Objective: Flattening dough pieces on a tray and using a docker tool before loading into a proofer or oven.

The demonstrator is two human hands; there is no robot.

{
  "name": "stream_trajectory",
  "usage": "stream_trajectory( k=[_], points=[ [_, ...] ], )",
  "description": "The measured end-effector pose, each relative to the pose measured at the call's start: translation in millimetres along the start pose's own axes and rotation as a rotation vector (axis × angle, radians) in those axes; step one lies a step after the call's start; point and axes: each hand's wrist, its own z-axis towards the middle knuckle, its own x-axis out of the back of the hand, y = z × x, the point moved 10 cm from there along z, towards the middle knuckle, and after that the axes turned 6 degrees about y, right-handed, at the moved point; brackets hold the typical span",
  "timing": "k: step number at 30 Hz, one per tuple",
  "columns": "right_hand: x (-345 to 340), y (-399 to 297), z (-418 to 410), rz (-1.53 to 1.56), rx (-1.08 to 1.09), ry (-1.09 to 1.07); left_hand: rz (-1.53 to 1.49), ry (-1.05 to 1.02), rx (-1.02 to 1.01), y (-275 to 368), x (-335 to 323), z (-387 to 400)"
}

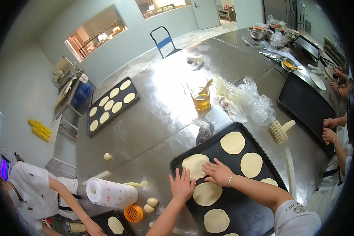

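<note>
Before me lies a black baking tray (177, 159) with several flat dough rounds on it. The far-left dough round (195, 163) is under both my hands. My left hand (181, 185) rests its spread fingertips at that round's near-left edge. From the right, my right hand (219, 174), with a bracelet at its wrist, lays its spread fingers on the round's right edge. Just below is another dough round (207, 194), close to both hands. A further dough round (232, 142) lies at the tray's far end, and one more dough round (251, 165) on the right side.
A dough docker roller (280, 131) and a rolling pin (289, 171) lie right of my tray. Beyond it stand a jug of oil (201, 98) and plastic wrap (256, 101). A paper roll (112, 193) and orange cutter (133, 213) are left. Co-workers' hands (95, 228) work at both sides.
</note>
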Motion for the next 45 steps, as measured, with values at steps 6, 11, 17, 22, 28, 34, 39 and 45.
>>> stream_trajectory(
  k=[6, 11, 17, 22, 28, 34, 39, 45],
  points=[
    [1.7, 19.9, -5.7, -0.201, -0.003, 0.042, 0.025, -0.013, 0.032, -9.8, -16.3, 0.8],
    [7.7, 29.6, 4.1, -0.151, -0.112, 0.029, 0.039, 0.103, 0.092, -13.1, -2.9, 0.4],
    [27.8, 25.7, -9.0, -0.08, -0.307, 0.206, -0.141, 0.293, 0.247, -15.0, 47.5, -30.2],
    [27.3, -93.2, -69.8, 0.431, -0.276, 0.251, -0.724, 0.502, 0.523, -9.9, 70.4, -179.4],
    [-36.9, -234.9, -96.7, 0.359, -0.079, 0.239, -0.918, 0.531, 1.15, -66.4, 34.0, -314.6],
    [-81.8, -244.3, -81.0, 0.115, -0.318, -0.047, -0.371, 0.481, 0.712, -166.2, 48.7, -216.8],
    [-93.6, -247.8, -149.3, 0.494, -0.516, -0.243, -0.334, -0.002, 0.895, -204.1, -8.4, -180.8],
    [-71.0, -230.5, -245.0, 0.763, -0.854, -0.044, -0.803, -0.046, 1.008, -213.8, -50.3, -188.6]
  ],
)
